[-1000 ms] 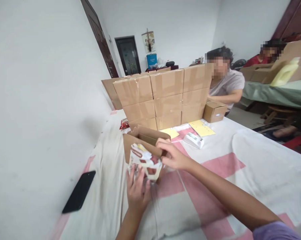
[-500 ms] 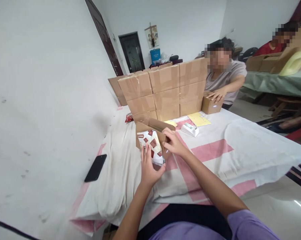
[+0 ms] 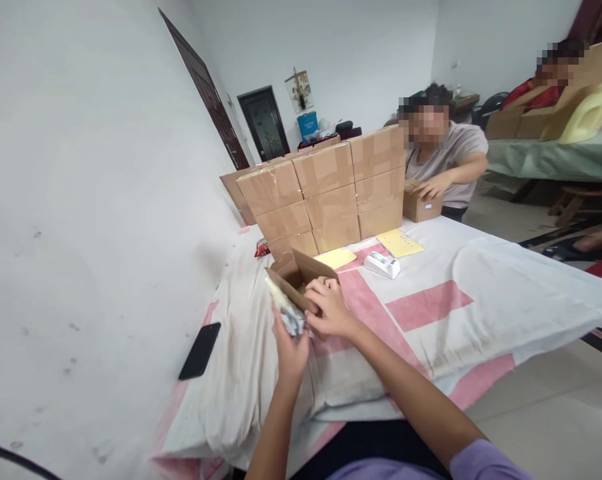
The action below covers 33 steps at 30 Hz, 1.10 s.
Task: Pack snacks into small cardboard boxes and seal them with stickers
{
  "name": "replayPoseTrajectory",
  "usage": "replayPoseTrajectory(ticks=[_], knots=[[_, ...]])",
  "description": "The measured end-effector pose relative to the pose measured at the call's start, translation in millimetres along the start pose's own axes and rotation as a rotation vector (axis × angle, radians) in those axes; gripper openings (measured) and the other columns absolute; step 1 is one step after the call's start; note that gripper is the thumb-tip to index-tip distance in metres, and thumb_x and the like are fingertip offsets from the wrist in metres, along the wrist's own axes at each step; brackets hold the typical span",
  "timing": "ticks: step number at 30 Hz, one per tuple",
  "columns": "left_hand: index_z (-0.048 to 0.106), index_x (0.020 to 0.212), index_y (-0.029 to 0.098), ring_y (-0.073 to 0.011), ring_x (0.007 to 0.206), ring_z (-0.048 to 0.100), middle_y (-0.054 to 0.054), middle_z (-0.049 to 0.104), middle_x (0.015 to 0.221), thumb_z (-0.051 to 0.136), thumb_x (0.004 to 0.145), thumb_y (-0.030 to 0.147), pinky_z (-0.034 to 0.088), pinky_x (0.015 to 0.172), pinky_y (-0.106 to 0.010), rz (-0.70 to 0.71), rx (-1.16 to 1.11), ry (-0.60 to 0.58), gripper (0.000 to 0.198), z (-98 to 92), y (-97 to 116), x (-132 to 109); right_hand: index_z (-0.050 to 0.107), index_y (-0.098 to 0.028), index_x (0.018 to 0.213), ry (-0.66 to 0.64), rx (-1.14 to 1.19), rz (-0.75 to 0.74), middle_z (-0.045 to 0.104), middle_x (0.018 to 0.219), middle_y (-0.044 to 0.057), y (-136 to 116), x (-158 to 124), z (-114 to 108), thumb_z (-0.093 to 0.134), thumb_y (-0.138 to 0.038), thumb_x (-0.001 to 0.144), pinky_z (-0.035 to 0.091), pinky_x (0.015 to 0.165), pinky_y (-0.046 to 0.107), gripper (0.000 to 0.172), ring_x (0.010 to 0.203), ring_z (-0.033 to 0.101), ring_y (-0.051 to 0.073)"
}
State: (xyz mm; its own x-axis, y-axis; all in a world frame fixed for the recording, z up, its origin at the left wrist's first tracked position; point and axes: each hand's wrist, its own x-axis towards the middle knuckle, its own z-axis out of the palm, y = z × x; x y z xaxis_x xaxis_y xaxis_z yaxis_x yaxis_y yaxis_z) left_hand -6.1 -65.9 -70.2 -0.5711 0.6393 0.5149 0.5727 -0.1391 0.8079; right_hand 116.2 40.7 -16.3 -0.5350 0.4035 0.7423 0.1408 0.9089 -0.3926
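An open cardboard box [image 3: 313, 265] stands tilted on the cloth-covered table in front of me. My left hand [image 3: 291, 343] grips a white snack packet [image 3: 283, 305], seen nearly edge-on against the near-left side of the box. My right hand [image 3: 329, 308] is closed on the box's near flap, fingers curled over its edge towards the opening. The packet's far side and my left fingertips are partly hidden.
Stacked taped boxes [image 3: 331, 193] stand behind, with yellow sheets [image 3: 399, 243] and a white tape dispenser [image 3: 382, 265] to the right. A black phone [image 3: 199, 351] lies left. Across the table a person handles a small box [image 3: 423, 203].
The packet has turned from showing its printed face to nearly edge-on, with my left hand around it. The box has tipped so its opening shows, and my right hand has moved slightly left.
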Motion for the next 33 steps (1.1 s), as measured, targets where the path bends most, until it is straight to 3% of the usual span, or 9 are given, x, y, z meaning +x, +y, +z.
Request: replayPoseTrajectory(ticks=[2, 4, 9, 14, 16, 19, 24, 28, 33], knots=[[0.049, 0.143, 0.020, -0.0259, 0.108, 0.069, -0.012, 0.069, 0.122, 0.056, 0.086, 0.036, 0.057, 0.091, -0.040, -0.102, -0.140, 0.124, 0.060, -17.5, 5.4, 5.0, 0.052, -0.021, 0.082, 0.004, -0.055, -0.014, 0.060, 0.100, 0.004, -3.4, -3.5, 3.3, 0.061, -0.024, 0.077, 0.028, 0.083, 0.041, 0.011, 0.091, 0.048, 0.022], [0.054, 0.136, 0.022, -0.0220, 0.092, 0.072, -0.007, 0.072, 0.108, 0.048, 0.088, 0.035, 0.060, 0.080, -0.036, -0.133, -0.229, 0.238, 0.050, -35.9, 15.1, 13.0, 0.051, -0.021, 0.080, 0.015, -0.080, -0.012, 0.060, 0.100, 0.005, -4.2, -6.0, 5.0, 0.060, -0.022, 0.077, 0.029, 0.084, 0.041, 0.010, 0.091, 0.048, 0.023], [0.049, 0.140, 0.029, -0.0228, 0.124, 0.061, -0.004, 0.064, 0.130, 0.052, 0.088, 0.034, 0.056, 0.095, -0.034, -0.112, -0.340, 0.381, 0.053, -59.1, 57.4, 45.3, 0.055, -0.021, 0.085, -0.026, -0.103, -0.025, 0.062, 0.098, 0.005, -1.3, -9.0, 4.6, 0.060, -0.027, 0.082, 0.030, 0.084, 0.041, 0.009, 0.087, 0.048, 0.022], [0.011, 0.161, 0.024, -0.0215, 0.156, 0.020, -0.009, 0.019, 0.169, 0.046, 0.094, 0.025, 0.025, 0.125, -0.037, 0.059, -0.093, 0.163, 0.075, -35.0, 103.7, 80.3, 0.059, -0.020, 0.091, -0.007, -0.100, 0.012, 0.063, 0.096, 0.005, -2.2, -12.1, 5.1, 0.062, -0.030, 0.082, 0.030, 0.083, 0.041, 0.014, 0.084, 0.047, 0.022], [0.021, 0.159, 0.022, -0.0234, 0.158, 0.012, -0.011, 0.011, 0.171, 0.040, 0.096, 0.023, 0.020, 0.126, -0.042, 0.187, 0.101, 0.038, 0.066, -18.5, 115.5, 89.1, 0.060, -0.019, 0.092, 0.005, -0.098, 0.013, 0.063, 0.095, 0.005, -2.1, -12.4, 6.6, 0.063, -0.029, 0.079, 0.029, 0.082, 0.040, 0.017, 0.083, 0.047, 0.022], [0.045, 0.147, 0.023, -0.0326, 0.155, 0.020, -0.013, 0.007, 0.171, 0.040, 0.096, 0.023, 0.027, 0.122, -0.055, 0.291, 0.350, -0.085, 0.051, 4.0, 122.7, 97.2, 0.063, -0.018, 0.093, 0.004, -0.117, -0.014, 0.062, 0.093, 0.005, -0.5, -11.4, 10.2, 0.064, -0.026, 0.076, 0.027, 0.080, 0.039, 0.018, 0.084, 0.047, 0.022], [0.032, 0.155, 0.023, -0.0409, 0.152, 0.026, -0.020, 0.012, 0.168, 0.052, 0.092, 0.027, 0.035, 0.114, -0.062, 0.277, 0.434, -0.189, 0.067, 24.6, 115.9, 106.7, 0.066, -0.017, 0.089, 0.044, -0.133, -0.022, 0.063, 0.095, 0.007, 3.0, -9.5, 17.9, 0.063, -0.026, 0.076, 0.027, 0.078, 0.037, 0.016, 0.085, 0.047, 0.023], [0.038, 0.154, 0.029, -0.0469, 0.142, 0.037, -0.018, 0.008, 0.168, 0.064, 0.085, 0.035, 0.040, 0.109, -0.063, 0.348, 0.578, -0.262, 0.074, 25.7, 110.8, 113.1, 0.062, -0.017, 0.072, 0.060, -0.179, -0.026, 0.062, 0.086, 0.008, 5.4, -10.8, 21.4, 0.065, -0.029, 0.075, 0.028, 0.077, 0.038, 0.012, 0.080, 0.045, 0.022], [0.045, 0.150, 0.030, -0.0475, 0.145, 0.028, -0.013, 0.024, 0.166, 0.064, 0.073, 0.025, 0.028, 0.113, -0.066, 0.587, 0.718, -0.430, 0.079, 24.2, 112.1, 130.7, 0.063, -0.018, 0.072, 0.094, -0.177, -0.052, 0.060, 0.082, 0.007, 6.8, -13.2, 21.5, 0.064, -0.030, 0.076, 0.029, 0.079, 0.039, 0.014, 0.081, 0.047, 0.022]])
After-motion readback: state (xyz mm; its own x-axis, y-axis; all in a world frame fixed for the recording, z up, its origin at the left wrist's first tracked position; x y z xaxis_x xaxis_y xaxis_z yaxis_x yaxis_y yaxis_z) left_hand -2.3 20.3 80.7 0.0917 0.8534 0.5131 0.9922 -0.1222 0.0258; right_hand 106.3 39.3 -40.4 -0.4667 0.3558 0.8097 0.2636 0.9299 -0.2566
